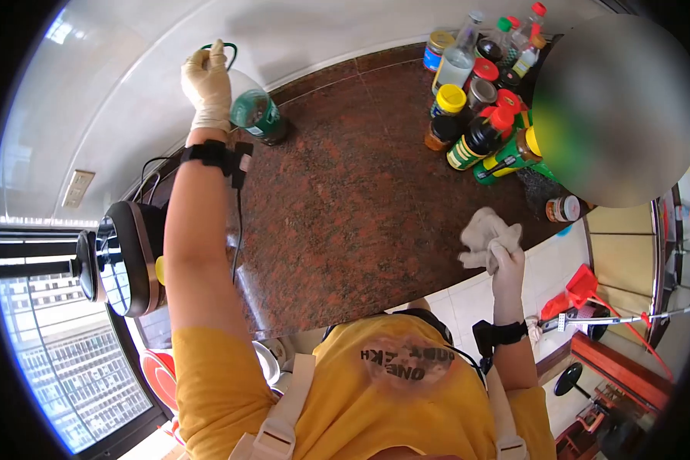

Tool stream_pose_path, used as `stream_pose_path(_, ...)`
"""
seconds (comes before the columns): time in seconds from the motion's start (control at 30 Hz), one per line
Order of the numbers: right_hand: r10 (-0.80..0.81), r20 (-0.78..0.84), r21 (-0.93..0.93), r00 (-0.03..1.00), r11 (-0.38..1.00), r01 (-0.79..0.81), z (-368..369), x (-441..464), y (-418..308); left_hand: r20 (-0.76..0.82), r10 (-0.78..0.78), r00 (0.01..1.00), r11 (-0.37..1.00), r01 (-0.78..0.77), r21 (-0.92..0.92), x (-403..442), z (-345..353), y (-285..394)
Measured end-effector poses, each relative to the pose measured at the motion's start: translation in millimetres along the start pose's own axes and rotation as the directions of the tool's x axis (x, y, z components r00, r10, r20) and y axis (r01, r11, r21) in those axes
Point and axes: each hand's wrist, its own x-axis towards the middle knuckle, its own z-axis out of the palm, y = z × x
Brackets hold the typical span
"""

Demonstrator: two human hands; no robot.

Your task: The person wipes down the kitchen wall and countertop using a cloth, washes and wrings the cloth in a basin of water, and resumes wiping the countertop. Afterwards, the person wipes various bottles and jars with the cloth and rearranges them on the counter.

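Note:
My left hand [206, 83], in a pale glove, reaches to the far left of the counter. Its fingers are closed on a thin green loop [233, 55] close to the wall. Just right of that hand a clear green plastic container [257, 113] stands on the counter, its lower part dark. Whether the loop joins the container I cannot tell. Near the counter's right front edge, my right hand [507, 267], also gloved, is closed on a crumpled white cloth [486, 234].
Several sauce bottles and jars [471, 115] crowd the back right of the dark red stone counter [345, 199]. A small jar [562, 208] lies near the right edge. A black appliance [134, 257] stands at left. A blurred round patch hides the far right.

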Motion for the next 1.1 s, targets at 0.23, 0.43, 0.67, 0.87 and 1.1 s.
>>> stream_pose_path(0.23, 0.013, -0.174, -0.047, 0.985, 0.999, -0.021, -21.6, 4.3, 41.8, -0.023, 0.239, 0.971, 0.798, -0.183, 0.575, 40.0, 4.7, -31.1)
stream_pose_path(0.43, -0.136, -0.026, -0.065, 0.990, 0.989, 0.134, -13.1, 4.4, 51.6, 0.157, 0.629, 0.761, 0.740, -0.649, 0.178, -83.4, 50.0, 103.9)
stream_pose_path(0.67, -0.443, 0.138, -0.286, 0.886, 0.838, 0.464, 23.0, 20.3, 31.2, 0.587, 0.337, 0.736, 0.862, 0.009, -0.506, -252.9, 175.7, 200.2)
stream_pose_path(0.87, -0.599, 0.138, -0.232, 0.789, 0.754, 0.614, 29.8, 20.5, 6.0, 0.616, -0.039, 0.787, 0.828, 0.371, -0.421, -268.5, 216.7, 229.5)
stream_pose_path(1.1, -0.744, 0.237, -0.468, 0.625, 0.477, 0.744, 64.5, 48.2, -13.3, 0.699, -0.140, 0.701, 0.728, 0.551, -0.407, -290.4, 160.8, 232.6)
